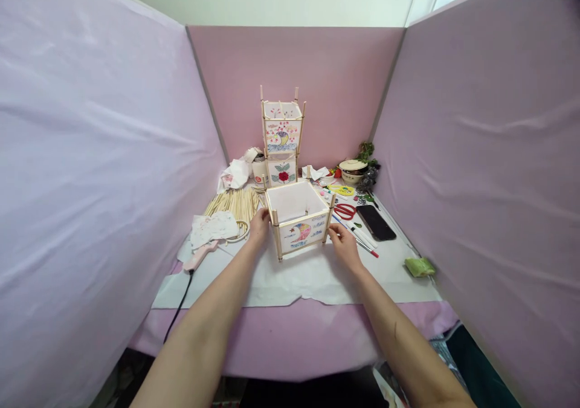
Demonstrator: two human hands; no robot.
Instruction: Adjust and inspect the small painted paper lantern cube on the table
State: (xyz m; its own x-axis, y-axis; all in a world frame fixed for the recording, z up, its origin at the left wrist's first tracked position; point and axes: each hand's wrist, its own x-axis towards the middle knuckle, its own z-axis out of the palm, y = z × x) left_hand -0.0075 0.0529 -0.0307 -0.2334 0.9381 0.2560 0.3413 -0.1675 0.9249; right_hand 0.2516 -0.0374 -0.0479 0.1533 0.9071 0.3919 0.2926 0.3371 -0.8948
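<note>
A square white lantern frame [299, 233] with wooden corner posts and a pink and blue drawing on its front stands at the middle, turned a little. My left hand [260, 225] holds its left side, fingertips partly hidden behind it. At the right front corner post, my right hand [343, 243] pinches the frame with thumb and fingers. Behind it rises a stacked lantern [281, 139] of two tiers, the upper with a moon and flowers, the lower with a red rose.
Wooden sticks [235, 204], a stained cloth [212, 228] and a pink corded tool [200, 255] lie left. On the right are red scissors [345, 211], pens [365, 246], a black phone [376, 222], a green packet [419, 267] and a bowl [352, 175].
</note>
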